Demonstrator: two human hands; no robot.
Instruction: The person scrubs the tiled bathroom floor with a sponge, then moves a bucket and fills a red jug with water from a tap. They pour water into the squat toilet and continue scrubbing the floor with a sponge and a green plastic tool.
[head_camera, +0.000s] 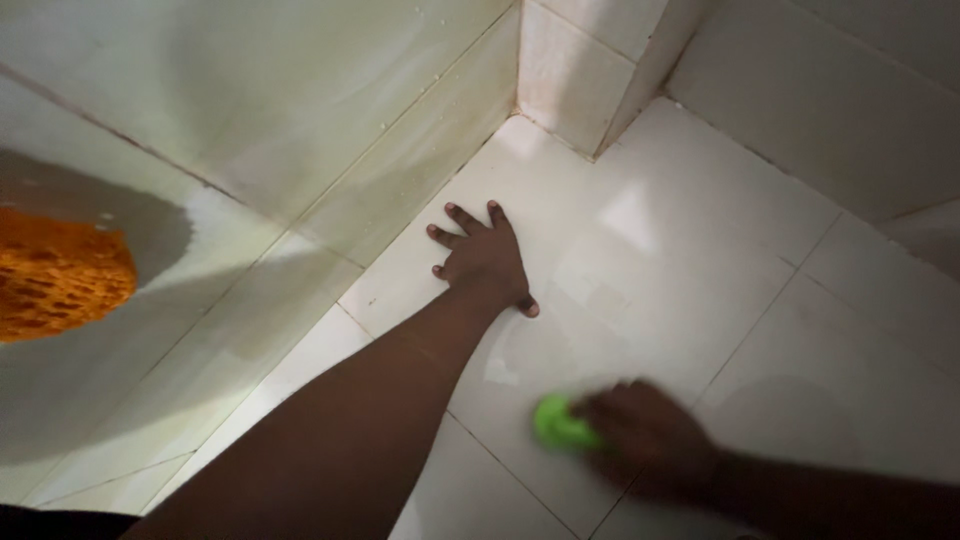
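right hand (645, 432) closed on green scrub pad (556, 424), blurred, pressed to floor tile (690, 250) | left hand (485, 258) open, flat on tile | we judge pad soft, light, maybe wet-slick; grip top, fingers over edges

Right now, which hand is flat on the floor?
The left hand, fingers spread on the tile. The right hand grips a green sponge.
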